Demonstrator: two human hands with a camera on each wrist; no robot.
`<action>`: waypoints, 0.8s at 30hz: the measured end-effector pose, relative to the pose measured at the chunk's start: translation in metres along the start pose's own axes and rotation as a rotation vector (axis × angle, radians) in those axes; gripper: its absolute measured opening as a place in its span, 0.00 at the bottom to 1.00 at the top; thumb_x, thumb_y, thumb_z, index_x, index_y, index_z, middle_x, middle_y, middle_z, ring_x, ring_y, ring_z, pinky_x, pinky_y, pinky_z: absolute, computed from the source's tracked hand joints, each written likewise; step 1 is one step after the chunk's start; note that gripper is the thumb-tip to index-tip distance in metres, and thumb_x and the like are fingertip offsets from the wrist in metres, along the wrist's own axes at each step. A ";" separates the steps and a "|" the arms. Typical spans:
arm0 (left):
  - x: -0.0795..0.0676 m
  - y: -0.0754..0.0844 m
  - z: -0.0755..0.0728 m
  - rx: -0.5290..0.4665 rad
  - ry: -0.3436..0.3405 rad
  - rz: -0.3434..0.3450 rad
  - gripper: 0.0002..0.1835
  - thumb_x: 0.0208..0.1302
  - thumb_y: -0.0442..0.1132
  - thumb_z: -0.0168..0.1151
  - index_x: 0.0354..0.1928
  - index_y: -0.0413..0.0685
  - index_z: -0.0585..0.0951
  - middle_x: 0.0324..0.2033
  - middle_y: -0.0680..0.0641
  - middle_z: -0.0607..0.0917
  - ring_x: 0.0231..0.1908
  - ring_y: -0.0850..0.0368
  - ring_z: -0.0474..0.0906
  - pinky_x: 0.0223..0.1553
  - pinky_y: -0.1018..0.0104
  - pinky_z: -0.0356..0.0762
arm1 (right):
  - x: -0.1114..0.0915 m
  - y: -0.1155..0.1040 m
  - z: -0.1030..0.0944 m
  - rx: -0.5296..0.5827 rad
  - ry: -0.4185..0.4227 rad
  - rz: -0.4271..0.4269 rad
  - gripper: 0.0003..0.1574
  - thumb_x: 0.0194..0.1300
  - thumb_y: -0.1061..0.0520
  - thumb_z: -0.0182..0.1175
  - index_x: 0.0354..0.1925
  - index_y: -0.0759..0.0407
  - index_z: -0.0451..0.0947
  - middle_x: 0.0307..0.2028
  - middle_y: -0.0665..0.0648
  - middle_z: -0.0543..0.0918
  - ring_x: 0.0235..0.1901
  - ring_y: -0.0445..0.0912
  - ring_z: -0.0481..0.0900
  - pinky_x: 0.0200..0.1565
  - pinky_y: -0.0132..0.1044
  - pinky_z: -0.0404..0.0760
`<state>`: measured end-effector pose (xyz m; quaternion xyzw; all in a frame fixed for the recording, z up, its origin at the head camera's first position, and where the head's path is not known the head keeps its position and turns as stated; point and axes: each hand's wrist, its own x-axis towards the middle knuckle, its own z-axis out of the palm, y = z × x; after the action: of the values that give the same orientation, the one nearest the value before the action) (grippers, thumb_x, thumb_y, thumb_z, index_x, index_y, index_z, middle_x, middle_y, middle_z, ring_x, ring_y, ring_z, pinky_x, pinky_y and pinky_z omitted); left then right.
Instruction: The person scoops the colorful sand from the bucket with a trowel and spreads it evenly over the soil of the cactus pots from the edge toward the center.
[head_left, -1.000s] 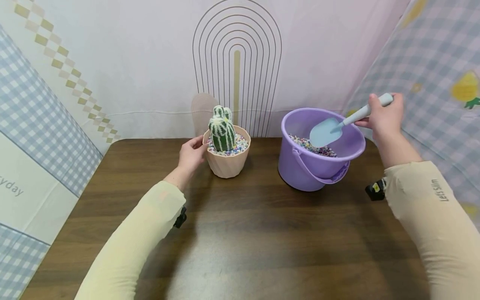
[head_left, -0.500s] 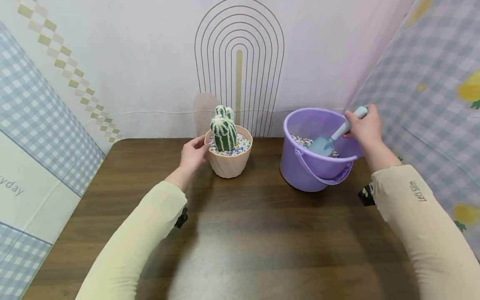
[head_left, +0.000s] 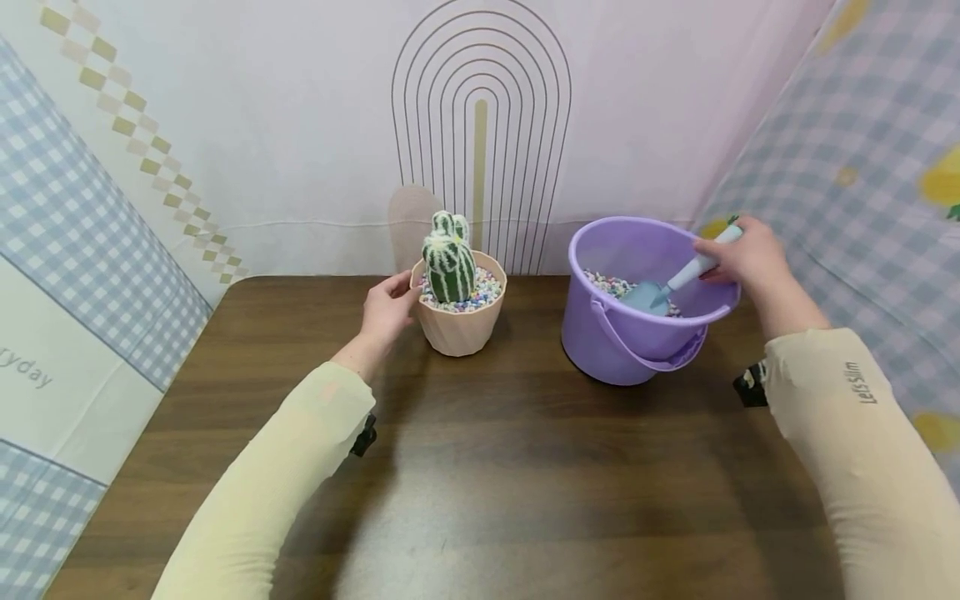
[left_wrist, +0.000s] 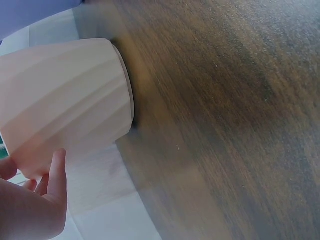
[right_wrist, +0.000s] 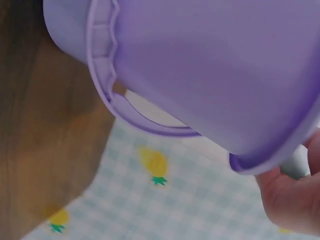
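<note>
With thumb and fingers my left hand [head_left: 387, 307] pinches the left rim of a pale peach flowerpot [head_left: 459, 332]. A green and white knitted-looking cactus [head_left: 452, 275] stands in it among multicoloured pebbles [head_left: 487, 289]. My right hand [head_left: 752, 260] grips the light blue handle of a small trowel [head_left: 693, 272] over the right rim of a purple bucket [head_left: 604, 337]. The trowel's blade rests low in the bucket, partly among more multicoloured pebbles [head_left: 609, 284]. In the right wrist view the bucket wall [right_wrist: 210, 65] hides the blade, and the hand shows at the rim.
Pot and bucket stand near the back edge of a dark wooden table [head_left: 480, 467], apart from each other. The bucket's handle [head_left: 660, 364] hangs down at its front. A patterned cloth [head_left: 322, 133] rises behind, and a checked cloth [head_left: 847, 183] closes off the right side.
My right hand has lowered the trowel, its blade going from above the pebbles down among them, then shifted slightly right. My left hand stays at the flowerpot's rim.
</note>
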<state>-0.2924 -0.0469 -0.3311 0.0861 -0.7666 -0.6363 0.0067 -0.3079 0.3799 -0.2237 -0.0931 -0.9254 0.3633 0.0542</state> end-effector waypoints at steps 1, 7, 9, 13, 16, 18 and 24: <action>0.000 0.000 0.000 0.004 0.000 0.002 0.25 0.68 0.40 0.53 0.66 0.48 0.68 0.63 0.44 0.72 0.57 0.53 0.71 0.44 0.63 0.79 | -0.001 0.000 -0.002 -0.076 0.014 -0.013 0.31 0.63 0.51 0.58 0.50 0.73 0.59 0.32 0.70 0.74 0.18 0.46 0.82 0.27 0.40 0.84; 0.001 0.000 0.002 -0.007 -0.003 0.009 0.25 0.68 0.39 0.53 0.66 0.47 0.67 0.62 0.44 0.73 0.56 0.52 0.72 0.45 0.60 0.80 | -0.006 -0.001 -0.008 -0.429 0.065 -0.024 0.34 0.63 0.45 0.55 0.57 0.69 0.66 0.53 0.78 0.70 0.50 0.71 0.66 0.46 0.57 0.72; 0.001 0.000 0.002 -0.014 -0.005 0.005 0.25 0.68 0.39 0.53 0.66 0.47 0.67 0.62 0.43 0.73 0.57 0.52 0.72 0.49 0.56 0.79 | -0.007 -0.001 -0.009 -0.474 0.060 -0.006 0.33 0.63 0.44 0.54 0.57 0.67 0.67 0.54 0.77 0.69 0.51 0.71 0.67 0.43 0.57 0.72; 0.003 0.000 0.001 -0.009 -0.008 -0.001 0.25 0.68 0.39 0.53 0.66 0.48 0.67 0.62 0.43 0.72 0.58 0.52 0.71 0.52 0.54 0.77 | -0.008 0.001 -0.010 -0.518 0.041 0.015 0.37 0.64 0.39 0.52 0.60 0.64 0.65 0.56 0.77 0.68 0.51 0.70 0.68 0.39 0.54 0.73; 0.003 -0.004 -0.001 0.069 0.013 0.053 0.25 0.69 0.40 0.52 0.66 0.46 0.67 0.61 0.42 0.74 0.58 0.51 0.71 0.54 0.55 0.76 | -0.008 0.001 -0.009 -0.548 0.045 0.021 0.44 0.64 0.32 0.47 0.64 0.63 0.61 0.56 0.78 0.68 0.50 0.71 0.68 0.39 0.56 0.72; 0.002 -0.007 -0.003 0.163 0.043 0.119 0.25 0.69 0.43 0.51 0.66 0.45 0.67 0.62 0.42 0.73 0.60 0.50 0.70 0.59 0.55 0.72 | -0.008 -0.002 -0.009 -0.561 0.055 0.025 0.50 0.63 0.28 0.42 0.67 0.62 0.56 0.58 0.78 0.65 0.53 0.72 0.65 0.43 0.60 0.72; -0.005 -0.007 -0.014 0.437 0.044 0.307 0.33 0.69 0.56 0.46 0.70 0.46 0.60 0.72 0.43 0.56 0.71 0.43 0.47 0.71 0.48 0.49 | -0.021 -0.025 0.001 -0.486 0.095 -0.100 0.57 0.62 0.23 0.31 0.72 0.62 0.44 0.67 0.75 0.53 0.65 0.72 0.50 0.58 0.69 0.59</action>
<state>-0.2848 -0.0608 -0.3349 -0.0179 -0.8896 -0.4450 0.1011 -0.2909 0.3574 -0.2079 -0.0743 -0.9855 0.1222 0.0916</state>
